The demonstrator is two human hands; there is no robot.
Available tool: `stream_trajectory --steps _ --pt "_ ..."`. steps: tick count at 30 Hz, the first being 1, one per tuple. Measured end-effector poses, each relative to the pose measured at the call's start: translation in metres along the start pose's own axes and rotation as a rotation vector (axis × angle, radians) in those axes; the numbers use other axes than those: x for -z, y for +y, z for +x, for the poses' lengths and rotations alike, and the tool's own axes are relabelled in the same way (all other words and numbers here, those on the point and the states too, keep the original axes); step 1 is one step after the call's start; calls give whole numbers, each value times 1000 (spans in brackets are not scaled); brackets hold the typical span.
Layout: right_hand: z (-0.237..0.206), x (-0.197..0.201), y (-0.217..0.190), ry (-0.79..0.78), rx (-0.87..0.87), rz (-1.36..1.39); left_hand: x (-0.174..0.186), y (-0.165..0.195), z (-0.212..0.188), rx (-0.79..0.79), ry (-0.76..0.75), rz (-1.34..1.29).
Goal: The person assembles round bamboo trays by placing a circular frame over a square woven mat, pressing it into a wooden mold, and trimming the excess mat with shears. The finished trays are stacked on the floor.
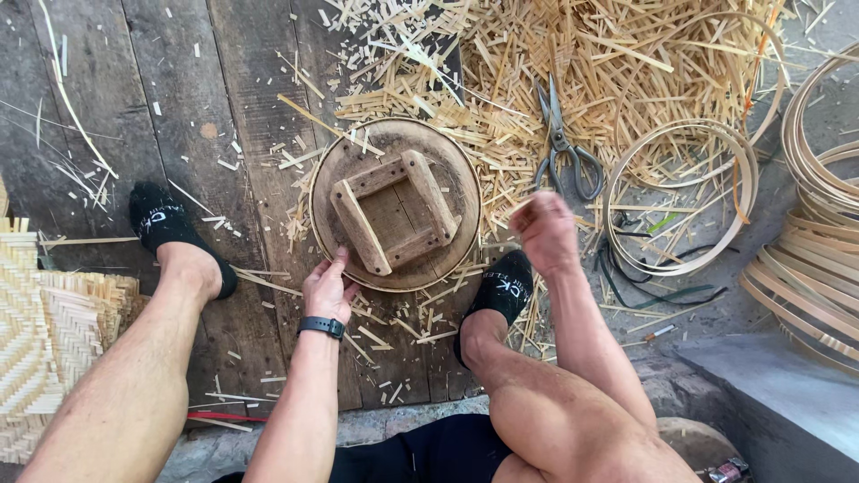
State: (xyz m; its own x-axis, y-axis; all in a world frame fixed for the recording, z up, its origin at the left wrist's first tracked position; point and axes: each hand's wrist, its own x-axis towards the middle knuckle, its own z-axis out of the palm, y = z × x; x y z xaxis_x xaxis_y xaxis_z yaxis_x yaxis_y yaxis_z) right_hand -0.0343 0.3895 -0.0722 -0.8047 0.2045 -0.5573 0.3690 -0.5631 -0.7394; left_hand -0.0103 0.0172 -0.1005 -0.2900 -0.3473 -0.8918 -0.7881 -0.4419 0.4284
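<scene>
Weathered floor planks (179,107), littered with bamboo offcuts (573,63), seen from above the seated person's knees. Centre: a round wooden disc (335,183) lying flat, with a square frame of four wood blocks (394,210) on top; the frame's longer bars run from upper left to lower right. Left hand (327,291) rests at the disc's near-left rim, fingers curled onto the edge, thumb toward the frame. The disc lies directly ahead of those fingers, and this hand is the nearer one. Right hand (546,231) hangs just right of the disc, apart from it, closed into a loose fist; whether it pinches a strip cannot be told. Scissors (562,143) lie just beyond that fist, on the offcuts. Bamboo hoops (747,192) lie farther right, a woven mat (36,331) at far left. Socked feet (165,224) flank the disc, the right one touching its near rim.
</scene>
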Motion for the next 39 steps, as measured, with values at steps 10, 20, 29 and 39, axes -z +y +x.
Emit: stream_trajectory --steps 10,20,29,39 --pt "-30 -105 -17 -478 44 -234 -20 81 -121 -1288 16 510" --pt "-41 -83 -16 -283 -127 201 -38 86 -104 -1070 -225 212" --pt "-67 22 6 -57 -231 168 11 98 41 -125 -368 -165" --pt "-39 73 28 -36 -253 174 -95 322 30 -468 -512 -393"
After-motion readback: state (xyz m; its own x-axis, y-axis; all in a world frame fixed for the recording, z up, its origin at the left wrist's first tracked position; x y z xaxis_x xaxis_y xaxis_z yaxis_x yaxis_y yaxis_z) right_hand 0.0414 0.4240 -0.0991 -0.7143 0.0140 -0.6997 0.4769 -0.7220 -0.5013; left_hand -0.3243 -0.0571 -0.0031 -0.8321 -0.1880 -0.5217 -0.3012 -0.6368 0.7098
